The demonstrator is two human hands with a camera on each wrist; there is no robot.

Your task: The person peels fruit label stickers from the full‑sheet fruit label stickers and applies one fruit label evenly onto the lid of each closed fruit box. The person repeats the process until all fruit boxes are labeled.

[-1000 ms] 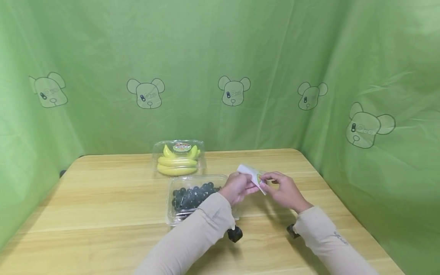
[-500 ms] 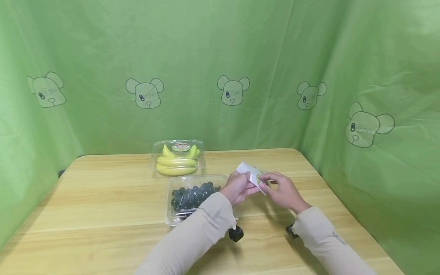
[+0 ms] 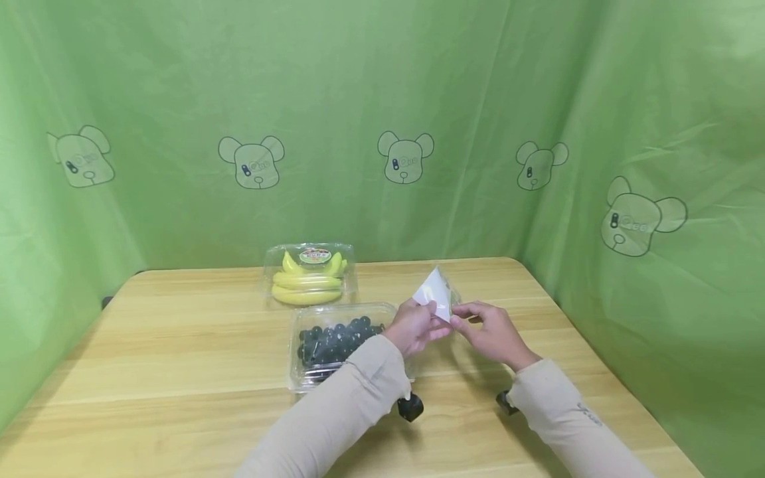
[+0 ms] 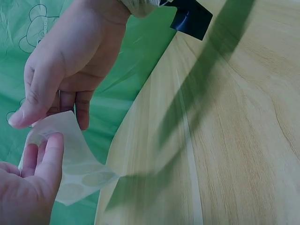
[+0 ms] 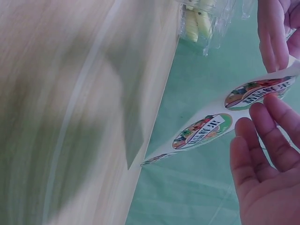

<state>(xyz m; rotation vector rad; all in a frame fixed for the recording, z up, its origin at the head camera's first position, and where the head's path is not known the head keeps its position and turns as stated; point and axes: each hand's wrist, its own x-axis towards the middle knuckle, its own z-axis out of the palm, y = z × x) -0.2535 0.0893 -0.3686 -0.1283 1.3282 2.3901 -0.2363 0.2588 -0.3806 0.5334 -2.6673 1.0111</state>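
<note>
A bent white sheet of stickers (image 3: 435,292) is raised over the right part of the table. My left hand (image 3: 411,325) grips its near-left edge, thumb on the blank white side. From the right, my right hand (image 3: 493,332) pinches the sheet's other edge between thumb and index finger. In the right wrist view, oval fruit labels (image 5: 201,131) show on the printed side, and the right index fingertip lies against one of them. A lidded clear box of dark grapes (image 3: 331,345) stands beside the left forearm, partly hidden by it.
Behind the grapes, a clear box of bananas (image 3: 307,285) bears a similar oval label (image 3: 315,255) on its lid. The wooden table (image 3: 179,345) is walled by green curtains (image 3: 335,79). Black wrist mounts (image 3: 410,406) hang below both sleeves.
The sticker sheet has turned: its upper corner now points up, more blank backing faces the head view, and the printed label there is hidden. Both hands stay almost in place.
</note>
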